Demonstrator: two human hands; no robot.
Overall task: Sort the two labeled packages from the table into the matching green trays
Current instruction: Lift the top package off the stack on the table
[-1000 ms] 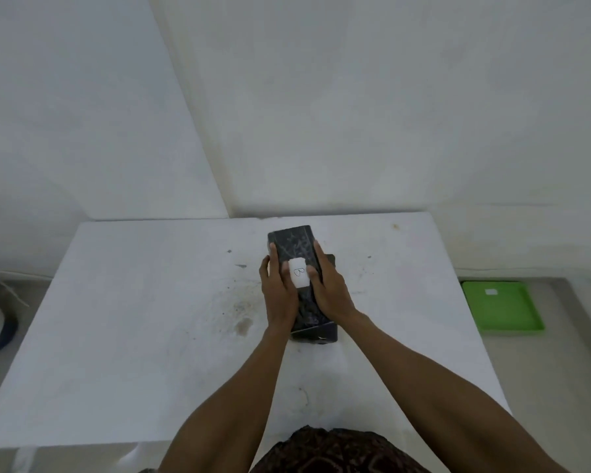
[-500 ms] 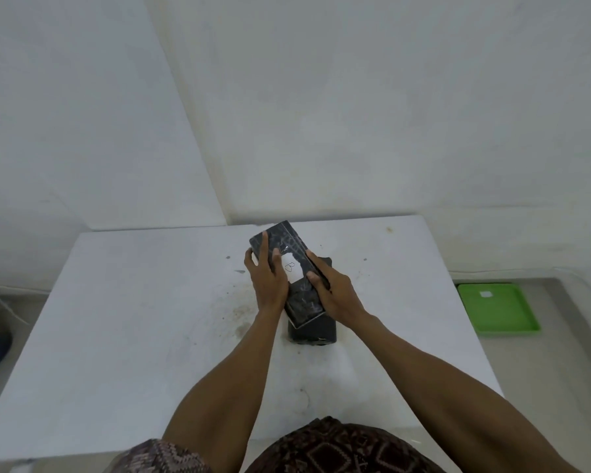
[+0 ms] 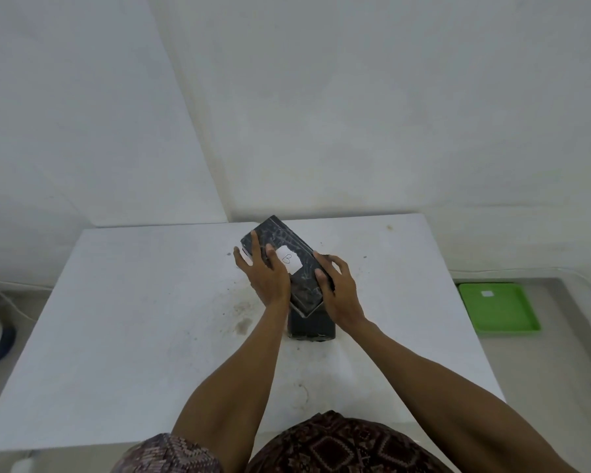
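The B-labelled package (image 3: 289,259) is gripped by both hands (image 3: 270,278) above another package (image 3: 311,324); green tray (image 3: 498,310) holds none

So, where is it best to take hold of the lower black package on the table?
Judging by its pose, grip the lower black package across its two long side faces, coming from above at the near end: that end sticks out bare, while the package marked B covers the rest.
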